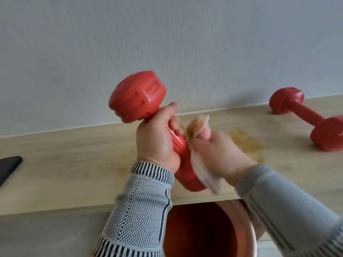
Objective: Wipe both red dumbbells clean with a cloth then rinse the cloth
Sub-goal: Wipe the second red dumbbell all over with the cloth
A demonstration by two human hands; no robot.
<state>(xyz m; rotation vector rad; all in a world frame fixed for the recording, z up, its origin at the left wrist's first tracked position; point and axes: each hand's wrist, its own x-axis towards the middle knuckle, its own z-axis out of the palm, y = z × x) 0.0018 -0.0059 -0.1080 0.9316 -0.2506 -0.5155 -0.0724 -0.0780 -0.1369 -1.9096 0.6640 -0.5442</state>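
1. Dumbbell (138,97) held tilted at centre frame, one head up and to the left, the other head low by the near shelf edge.
2. Left hand (157,138) wrapped round the handle, thumb up by the upper head, fingers curled over the grip.
3. Right hand (220,153) pinching a cloth (198,125) against the handle and lower head; cloth pale, stained brownish at its top, trailing down past the lower head.
4. Second dumbbell (304,119) lying on the shelf (74,171) at right frame, well apart from the hands; its nearer head cut off by the right edge.
5. Shelf running across the frame, back edge against the wall (167,43), front edge crossing below the hands; bare wood to the left of the hands as far as a dark flat thing (9,167) at the left edge, itself cut off and not identifiable.
6. Brownish stain (248,145) on the shelf between the right hand and the second dumbbell.
7. Bucket (200,230), orange inside, below the front shelf edge at bottom centre; rim partly hidden by both sleeves and cut off by the bottom of the frame.
8. Right hand and cloth blurred; fingertips hidden behind the cloth, so exact finger placement hard to make out. Raised lettering on the upper head unreadable.
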